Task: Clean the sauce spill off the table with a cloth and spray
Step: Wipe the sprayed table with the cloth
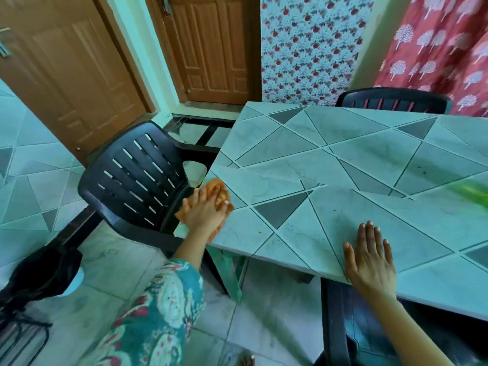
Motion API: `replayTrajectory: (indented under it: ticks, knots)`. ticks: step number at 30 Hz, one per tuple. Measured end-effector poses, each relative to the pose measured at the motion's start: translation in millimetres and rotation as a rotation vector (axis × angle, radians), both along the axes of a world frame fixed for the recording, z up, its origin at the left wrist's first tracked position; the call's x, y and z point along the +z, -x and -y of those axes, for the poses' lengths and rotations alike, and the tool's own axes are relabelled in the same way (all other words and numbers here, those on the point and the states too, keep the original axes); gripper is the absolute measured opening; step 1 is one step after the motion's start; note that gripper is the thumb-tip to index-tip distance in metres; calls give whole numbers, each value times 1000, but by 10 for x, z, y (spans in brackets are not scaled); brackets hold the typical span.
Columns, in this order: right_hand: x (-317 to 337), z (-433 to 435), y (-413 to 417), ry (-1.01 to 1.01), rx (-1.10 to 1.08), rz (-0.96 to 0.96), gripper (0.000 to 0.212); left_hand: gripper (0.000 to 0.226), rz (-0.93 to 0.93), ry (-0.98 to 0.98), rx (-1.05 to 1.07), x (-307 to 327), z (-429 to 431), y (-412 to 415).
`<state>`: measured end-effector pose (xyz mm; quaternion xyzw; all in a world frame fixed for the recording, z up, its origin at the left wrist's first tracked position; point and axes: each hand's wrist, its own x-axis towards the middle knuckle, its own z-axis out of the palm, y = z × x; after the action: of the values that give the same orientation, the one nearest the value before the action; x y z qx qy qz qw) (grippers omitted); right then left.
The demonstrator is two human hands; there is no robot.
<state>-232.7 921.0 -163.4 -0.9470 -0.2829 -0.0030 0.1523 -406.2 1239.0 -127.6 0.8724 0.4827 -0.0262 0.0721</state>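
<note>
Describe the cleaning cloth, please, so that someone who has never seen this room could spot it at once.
Start at the tile-patterned table and follow its left edge to the black slatted chair. There the left hand presses a crumpled cloth against the table edge. Its orange colour stands out from the pale tabletop and the black chair.
</note>
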Motion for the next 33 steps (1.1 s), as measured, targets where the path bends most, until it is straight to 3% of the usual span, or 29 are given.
replayTrajectory:
  ticks: [5, 9, 12, 16, 21, 26, 29, 33]
  knots:
    - [-34, 67, -166, 13, 14, -26, 88, 72, -5, -7, -281, -17, 827, -165]
    - [-52, 60, -166, -15, 17, -17, 84, 95, 4, -47, -144, -111, 738, 338]
    - [-65, 63, -169, -13, 30, 3, 81, 66, 12, -24, 91, -67, 249, 377]
    - [-58, 54, -164, -8, 34, 6, 82, 57, 26, 58, 150, -4, -104, -201]
    - [-59, 57, -150, -1, 40, 7, 83, 59, -16, 34, -100, -36, 345, -906]
    - [-50, 65, -148, -1, 14, 5, 82, 72, 25, 17, -428, -62, 858, -522]
    - [-61, 55, -144, 1, -6, 3, 81, 75, 98, -19, -252, -149, 556, -141]
    - [-62, 50, -153, 6, 1, 12, 79, 56, 79, 9, 72, -93, -168, -231]
